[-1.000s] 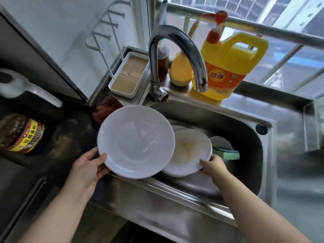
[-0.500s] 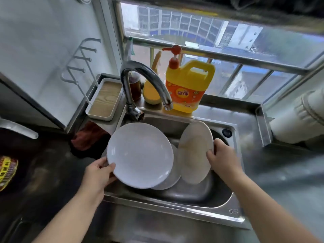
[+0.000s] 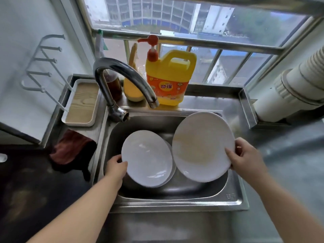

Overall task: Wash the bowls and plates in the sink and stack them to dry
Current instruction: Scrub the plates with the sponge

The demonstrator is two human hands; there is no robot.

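Three white plates over the steel sink (image 3: 235, 195): left hand (image 3: 116, 166) grips the clean plate (image 3: 147, 157) by its rim, a third plate (image 3: 172, 170) mostly hidden just behind it. Right hand (image 3: 245, 157) holds the stained plate (image 3: 201, 146), tilted. One faucet (image 3: 122, 76), one yellow detergent jug (image 3: 171, 76) beyond both hands by the window. Sink bottom is hard to make out.

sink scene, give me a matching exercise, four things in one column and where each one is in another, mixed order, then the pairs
Things
1. stained plate
2. clean white plate
3. yellow detergent jug
4. dark red cloth

Places
A. on the ledge behind the faucet
B. gripped by the left hand
C. on the counter left of the sink
D. held tilted by the right hand

Pairs: 1-D, 2-B, 3-A, 4-C
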